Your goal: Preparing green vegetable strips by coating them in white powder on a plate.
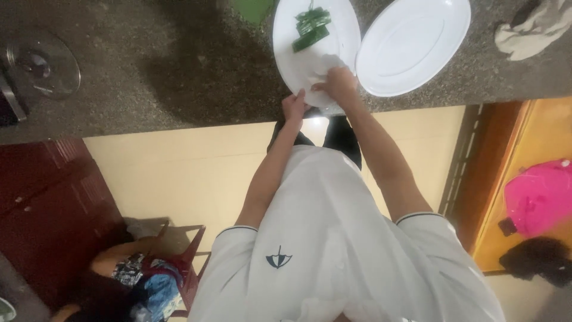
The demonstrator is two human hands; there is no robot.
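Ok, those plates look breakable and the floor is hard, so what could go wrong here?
1. The white plate sits at the counter edge. The left hand only holds its rim, so it could slip off while the right hand presses the white cloth on it.
2. Wiping may push the green pieces off.
3. The oval platter lies close alongside and could get knocked.

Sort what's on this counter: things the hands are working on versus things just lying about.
In hand: oval white plate with green wrapped pieces, gripped by left hand and right hand.

Lying about: second white platter, glass lid, crumpled cloth, pink bag.
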